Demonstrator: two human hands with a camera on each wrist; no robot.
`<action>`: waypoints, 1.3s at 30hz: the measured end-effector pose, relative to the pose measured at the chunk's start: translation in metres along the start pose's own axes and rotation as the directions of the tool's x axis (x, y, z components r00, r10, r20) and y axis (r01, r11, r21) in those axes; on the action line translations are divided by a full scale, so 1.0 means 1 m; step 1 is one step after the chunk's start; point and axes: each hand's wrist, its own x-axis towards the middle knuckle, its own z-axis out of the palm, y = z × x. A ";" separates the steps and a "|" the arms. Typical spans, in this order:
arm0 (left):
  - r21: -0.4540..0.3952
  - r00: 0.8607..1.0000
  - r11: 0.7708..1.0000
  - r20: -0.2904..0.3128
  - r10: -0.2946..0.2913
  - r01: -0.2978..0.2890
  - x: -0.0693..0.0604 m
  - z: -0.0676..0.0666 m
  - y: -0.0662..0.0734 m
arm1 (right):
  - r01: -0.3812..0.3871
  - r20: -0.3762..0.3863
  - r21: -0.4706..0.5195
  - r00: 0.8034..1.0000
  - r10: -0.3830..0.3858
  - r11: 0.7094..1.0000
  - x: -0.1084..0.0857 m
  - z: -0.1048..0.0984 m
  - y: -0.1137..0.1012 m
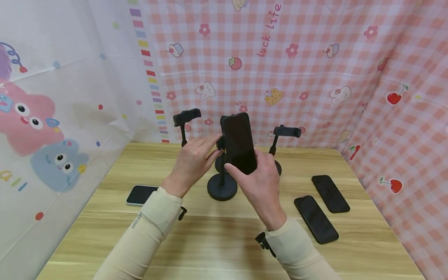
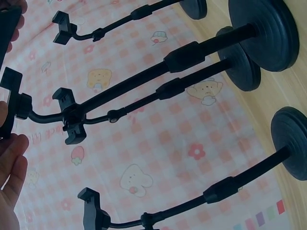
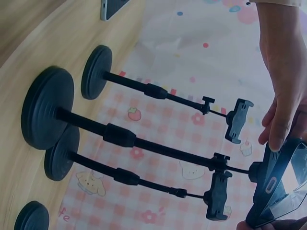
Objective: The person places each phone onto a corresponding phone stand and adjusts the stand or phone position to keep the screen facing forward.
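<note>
fingers of right hand (image 1: 260, 186) pinch black rectangular phone (image 1: 239, 144) by edges, those of left hand (image 1: 189, 165) pinch black plastic stand clamp (image 2: 12, 98), seemingly steadying it.

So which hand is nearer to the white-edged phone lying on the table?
Left. The left hand is at the front phone holder, to the right of the white-edged phone; the right hand is farther right, gripping a dark phone.
</note>
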 end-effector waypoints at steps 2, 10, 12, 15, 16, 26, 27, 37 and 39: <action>-0.001 1.000 1.000 -0.004 0.001 -0.001 0.000 0.000 0.000 | -0.003 0.000 0.001 1.000 0.003 1.000 -0.001 0.002 -0.002; 0.000 1.000 1.000 -0.014 -0.001 0.001 0.002 0.001 0.001 | -0.019 0.012 0.018 1.000 0.019 1.000 -0.003 0.009 -0.007; 0.008 1.000 1.000 -0.023 0.001 -0.001 0.002 0.001 0.001 | -0.025 0.018 0.024 1.000 0.024 0.999 -0.003 0.011 -0.008; 0.007 0.999 1.000 -0.032 0.005 -0.005 0.002 0.002 0.002 | -0.041 0.022 0.032 0.999 0.040 0.999 -0.002 0.013 -0.009; 0.004 0.999 1.000 -0.034 0.005 -0.004 0.002 0.002 0.002 | -0.049 0.023 0.037 0.999 0.049 0.998 -0.002 0.014 -0.009; -0.046 0.999 0.999 -0.045 -0.015 0.012 0.002 0.005 0.003 | -0.098 0.009 0.049 0.995 0.098 0.994 0.004 0.023 -0.006; -0.054 0.999 0.998 -0.046 -0.016 0.013 0.002 0.005 0.003 | -0.098 0.005 0.051 0.995 0.098 0.994 0.005 0.024 -0.006; -0.069 0.999 0.998 -0.047 0.005 -0.008 0.003 0.009 0.000 | -0.116 -0.019 0.086 0.993 0.118 0.990 0.008 0.029 -0.004; -0.058 0.999 0.998 -0.043 0.023 -0.025 0.003 0.009 -0.001 | -0.113 -0.028 0.085 0.993 0.116 0.990 0.008 0.030 -0.002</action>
